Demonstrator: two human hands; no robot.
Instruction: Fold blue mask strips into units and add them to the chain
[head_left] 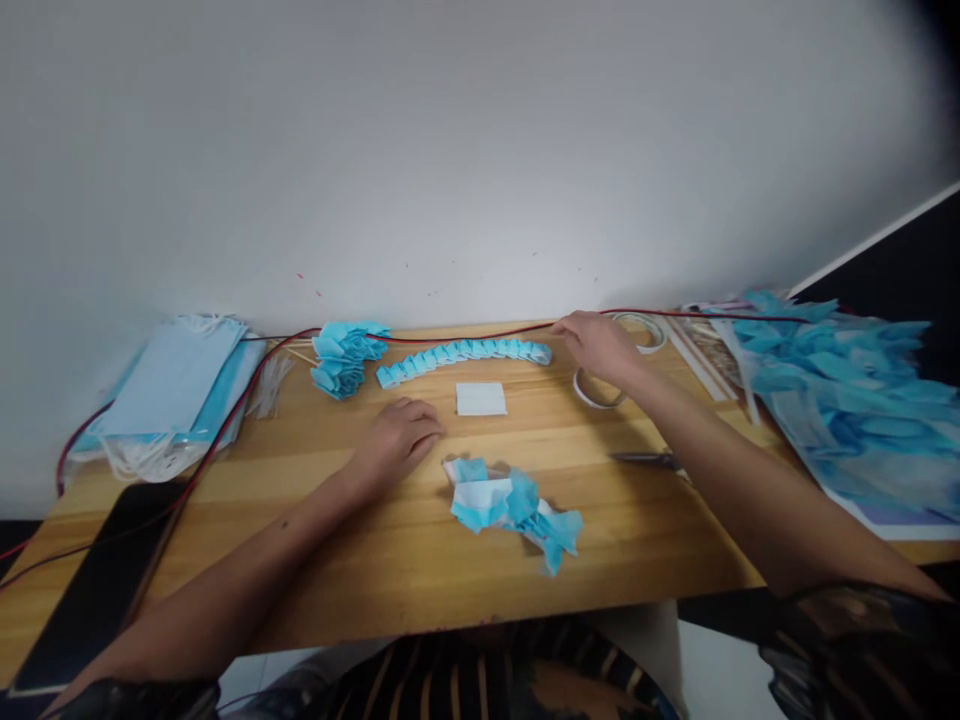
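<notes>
My left hand rests on the wooden table, fingers loosely bent and holding nothing. Right of it lies a small white folded square. Nearer me is a crumpled piece of blue and white mask fabric. At the back, my right hand has its fingers closed on a thin red and black cord; its fingertips are partly hidden. Just left of those fingers ends a pleated blue strip, lying in a curve. A white tape roll is under my right wrist.
Blue face masks are stacked at left, above a black phone. Blue fabric flowers stand beside the strip. Scissors lie under my right forearm. Blue fabric pieces are heaped at right, beside white sticks. A wall borders the back.
</notes>
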